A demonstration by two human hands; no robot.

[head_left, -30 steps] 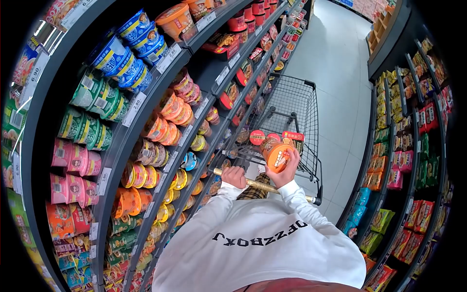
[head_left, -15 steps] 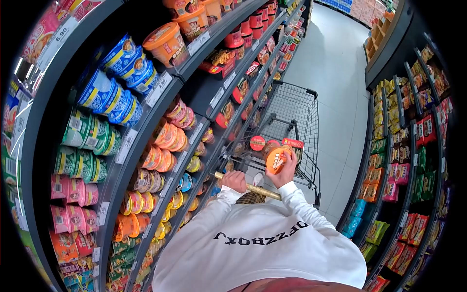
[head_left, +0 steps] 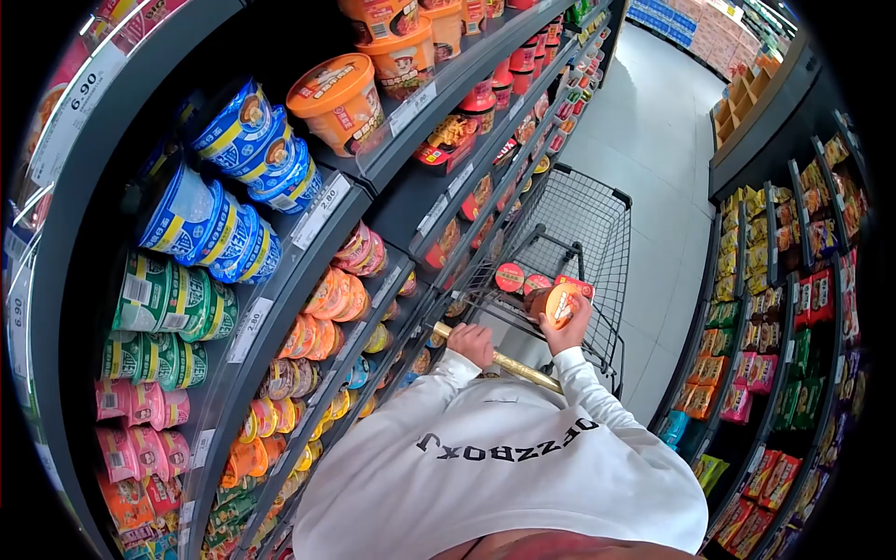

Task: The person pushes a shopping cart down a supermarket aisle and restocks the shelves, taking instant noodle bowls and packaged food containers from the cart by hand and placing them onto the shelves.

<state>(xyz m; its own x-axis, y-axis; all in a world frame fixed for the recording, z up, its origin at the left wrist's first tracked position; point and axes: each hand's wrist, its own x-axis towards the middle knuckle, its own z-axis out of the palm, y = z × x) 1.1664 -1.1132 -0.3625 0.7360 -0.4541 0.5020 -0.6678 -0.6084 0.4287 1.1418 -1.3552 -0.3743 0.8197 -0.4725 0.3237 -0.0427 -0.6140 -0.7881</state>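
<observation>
My left hand (head_left: 469, 344) is wrapped around the gold-coloured handle bar (head_left: 523, 369) of a wire shopping cart (head_left: 602, 219). In my right hand (head_left: 572, 327) is an instant noodle cup (head_left: 561, 305) with an orange lid. The cup is tilted, its printed lid facing up toward me, just beyond the handle. Behind it, in the near end of the cart, are two round red-lidded containers (head_left: 510, 277) and a red package (head_left: 576, 286). The cup partly hides these.
A tall shelf on the left carries blue noodle cups (head_left: 247, 149), green cups (head_left: 177, 299), pink cups (head_left: 140, 453) and a large orange tub (head_left: 338, 103). On the right, another shelf holds bagged snacks (head_left: 821, 308). Pale floor tiles (head_left: 644, 121) run ahead between them.
My view has shifted, so the shelves, cart and hands sit differently in the picture. The noodle cup stays in my right hand, its lid turned slightly. My left hand keeps its grip on the handle.
</observation>
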